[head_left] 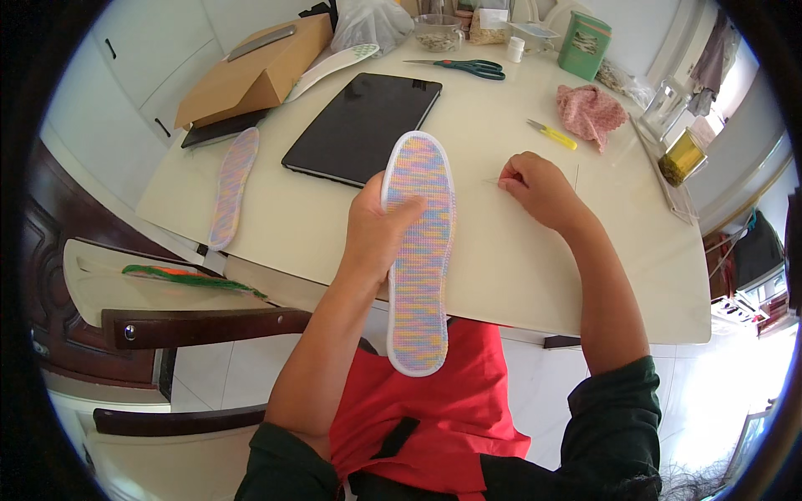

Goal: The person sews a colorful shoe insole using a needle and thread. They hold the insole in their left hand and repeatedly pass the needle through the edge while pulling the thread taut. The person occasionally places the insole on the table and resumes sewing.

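My left hand (pixel 379 228) grips a multicoloured woven insole (pixel 421 275) with a white edge, thumb on top, held over the table's front edge. My right hand (pixel 526 185) is above the table to the right, thumb and forefinger pinched together; a faint thin line, perhaps a needle or thread, shows at the fingertips, too fine to tell. A second, similar insole (pixel 234 188) lies at the table's left edge. A black tablet-like slab (pixel 366 125) lies behind the held insole. A yellow craft knife (pixel 552 134) rests beyond my right hand.
Green-handled scissors (pixel 473 67), a pink cloth (pixel 589 114), a cardboard box (pixel 257 72), a white insole (pixel 332 69) and a green tin (pixel 584 47) stand or lie on the table (pixel 514 275). A glass mug of yellow liquid (pixel 683 158) is at the right. Green and orange threads (pixel 194 279) lie on a chair.
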### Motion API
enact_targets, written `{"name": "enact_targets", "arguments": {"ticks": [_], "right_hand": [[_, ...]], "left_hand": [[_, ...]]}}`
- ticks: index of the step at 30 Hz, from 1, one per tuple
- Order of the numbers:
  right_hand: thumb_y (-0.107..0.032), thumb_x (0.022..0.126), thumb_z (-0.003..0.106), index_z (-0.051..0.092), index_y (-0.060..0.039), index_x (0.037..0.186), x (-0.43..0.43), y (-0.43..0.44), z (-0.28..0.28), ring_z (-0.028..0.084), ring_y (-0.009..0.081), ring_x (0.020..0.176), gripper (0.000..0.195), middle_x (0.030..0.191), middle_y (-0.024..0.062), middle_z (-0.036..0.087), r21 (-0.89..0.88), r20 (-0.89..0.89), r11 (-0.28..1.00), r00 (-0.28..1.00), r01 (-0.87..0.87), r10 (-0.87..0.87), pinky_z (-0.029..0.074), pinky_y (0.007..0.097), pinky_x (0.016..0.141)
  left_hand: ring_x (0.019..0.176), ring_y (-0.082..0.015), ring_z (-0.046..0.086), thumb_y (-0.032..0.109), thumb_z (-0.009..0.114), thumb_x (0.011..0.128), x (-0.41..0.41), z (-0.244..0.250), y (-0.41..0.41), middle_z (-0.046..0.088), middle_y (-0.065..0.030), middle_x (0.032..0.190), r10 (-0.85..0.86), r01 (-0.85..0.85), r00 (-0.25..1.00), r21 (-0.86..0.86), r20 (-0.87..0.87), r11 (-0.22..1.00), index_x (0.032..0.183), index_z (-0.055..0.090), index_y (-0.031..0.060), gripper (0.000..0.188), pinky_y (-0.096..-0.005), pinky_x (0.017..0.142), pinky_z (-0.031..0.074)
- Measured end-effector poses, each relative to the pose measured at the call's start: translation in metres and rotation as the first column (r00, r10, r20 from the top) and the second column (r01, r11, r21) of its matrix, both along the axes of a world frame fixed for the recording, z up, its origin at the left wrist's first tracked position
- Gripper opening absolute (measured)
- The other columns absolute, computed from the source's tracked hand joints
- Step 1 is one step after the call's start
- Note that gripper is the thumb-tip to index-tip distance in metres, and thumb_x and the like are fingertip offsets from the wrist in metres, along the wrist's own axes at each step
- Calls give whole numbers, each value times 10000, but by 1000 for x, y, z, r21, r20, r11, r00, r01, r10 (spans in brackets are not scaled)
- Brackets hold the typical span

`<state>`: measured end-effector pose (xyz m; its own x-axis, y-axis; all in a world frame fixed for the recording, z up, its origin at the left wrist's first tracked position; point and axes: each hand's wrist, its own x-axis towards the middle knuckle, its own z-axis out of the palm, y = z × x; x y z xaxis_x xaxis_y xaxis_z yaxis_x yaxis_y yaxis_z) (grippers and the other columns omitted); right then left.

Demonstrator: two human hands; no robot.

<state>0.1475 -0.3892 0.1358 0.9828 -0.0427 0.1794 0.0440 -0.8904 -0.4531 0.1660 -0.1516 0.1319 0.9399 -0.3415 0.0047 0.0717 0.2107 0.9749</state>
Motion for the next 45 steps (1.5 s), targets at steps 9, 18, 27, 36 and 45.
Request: {"name": "enact_targets", "arguments": {"ticks": [9, 18, 27, 36, 45], "right_hand": [[-85, 919, 484, 499, -31, 913, -15, -15, 27, 549, 101, 687, 56, 792, 31, 540, 496, -94, 868, 992, -23, 79, 467, 246, 608], [-145, 923, 546, 565, -48, 986, -25, -53, 34, 548, 68, 716, 117, 862, 8, 586, 831, -80, 555, 980, -37, 184, 471, 211, 623], [-142, 935, 529, 577, -65, 962, -8, -1, 17, 510, 79, 732, 95, 835, -14, 543, 854, 182, 488, 982, -183, 50, 424, 220, 633], [2, 871, 552, 625, -26, 935, -18, 48, 18, 513, 138, 790, 101, 884, 52, 540, 406, 388, 861, 911, -308, 143, 436, 246, 698], [7, 841, 553, 511, -13, 1042, -20, 55, 15, 466, 61, 720, 206, 827, 2, 496, 633, 323, 718, 942, -289, 94, 429, 201, 654]], "left_hand": [[798, -179, 641, 81, 612, 825, 2, -6, 1, 635, -141, 958, -13, 13, 1000, -18, 16, 1000, 1105, 526, -31, 313, -320, 697, 538], [791, -176, 644, 82, 615, 829, 0, -4, 1, 635, -132, 952, -17, 17, 1000, -57, 4, 998, 1101, 532, -25, 304, -311, 677, 544], [776, -173, 646, 83, 615, 833, -2, -3, 2, 637, -134, 952, -2, 2, 1000, -67, 4, 998, 1099, 532, -22, 298, -309, 668, 545], [807, -180, 649, 78, 614, 834, -3, -1, 2, 634, -137, 979, 2, -2, 1000, -29, 12, 1000, 1154, 507, -26, 353, -314, 683, 552], [815, -193, 662, 70, 599, 846, -4, 2, 1, 638, -147, 991, -16, 16, 1000, -9, -14, 1000, 1163, 503, -21, 344, -317, 673, 563]]}}
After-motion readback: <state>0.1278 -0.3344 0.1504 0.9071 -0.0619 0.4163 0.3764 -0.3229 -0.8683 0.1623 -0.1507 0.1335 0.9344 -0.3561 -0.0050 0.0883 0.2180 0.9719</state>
